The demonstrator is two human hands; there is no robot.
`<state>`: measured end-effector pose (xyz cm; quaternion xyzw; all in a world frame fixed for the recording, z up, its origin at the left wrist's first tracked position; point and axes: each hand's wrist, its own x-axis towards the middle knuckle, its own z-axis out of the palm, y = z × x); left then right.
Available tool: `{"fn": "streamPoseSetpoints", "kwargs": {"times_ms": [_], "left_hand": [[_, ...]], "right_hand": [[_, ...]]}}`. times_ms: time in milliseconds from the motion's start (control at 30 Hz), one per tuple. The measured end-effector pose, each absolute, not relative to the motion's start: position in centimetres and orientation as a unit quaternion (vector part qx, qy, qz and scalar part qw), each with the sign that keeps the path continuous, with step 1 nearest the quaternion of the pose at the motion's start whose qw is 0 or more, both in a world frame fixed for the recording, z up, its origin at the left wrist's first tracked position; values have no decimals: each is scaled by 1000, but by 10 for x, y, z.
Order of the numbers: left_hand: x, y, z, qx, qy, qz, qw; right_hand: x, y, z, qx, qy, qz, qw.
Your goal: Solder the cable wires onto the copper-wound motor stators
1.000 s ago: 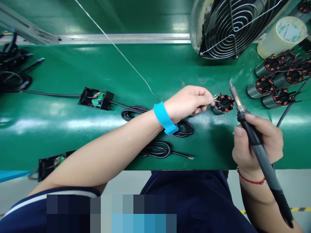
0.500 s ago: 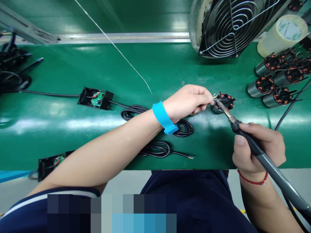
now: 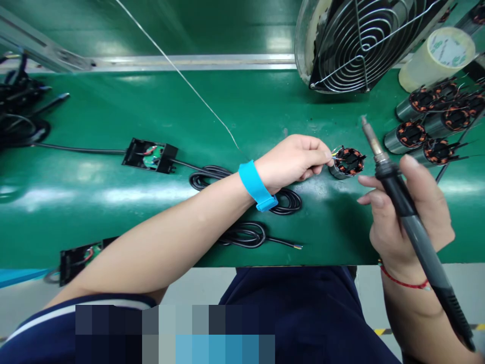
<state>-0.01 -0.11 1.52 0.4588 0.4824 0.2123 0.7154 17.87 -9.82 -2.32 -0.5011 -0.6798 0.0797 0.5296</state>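
A small motor stator (image 3: 346, 163) with copper windings lies on the green bench mat (image 3: 151, 111). My left hand (image 3: 293, 159), with a blue wrist strap (image 3: 256, 185), pinches thin coloured wires at the stator's left edge. A thin solder wire (image 3: 178, 73) runs from the upper left towards that hand. My right hand (image 3: 411, 217) grips a soldering iron (image 3: 401, 207) by its dark handle. The iron's tip points up and away, to the right of the stator and clear of it.
A wire-guard fan (image 3: 359, 40) stands at the back right beside a tape roll (image 3: 437, 55). Several more stators (image 3: 428, 126) lie at the right. Coiled black cables (image 3: 246, 212) and an open black box with a circuit board (image 3: 149, 154) lie left of my hands.
The iron's tip touched the stator half a second ago; my right hand has now lifted it back up and to the right. My left hand has stayed put.
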Motion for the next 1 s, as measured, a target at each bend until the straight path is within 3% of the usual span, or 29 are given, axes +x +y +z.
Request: {"fn": "streamPoseSetpoints", "kwargs": {"times_ms": [100,333,667,1000], "left_hand": [[0,-1,16,460,485,208,714],[1,-1,17,458,492,207,711],[0,-1,18,461,486,211,712],[0,-2,20,466,482,218,709]], "right_hand": [[182,-92,-10,-518,-683,106,504],[199,-62,11,-501,-776,160,348],[188,-48,-18,-505,-774,168,342],[179,-45,3,-509,-778,157,333]]}}
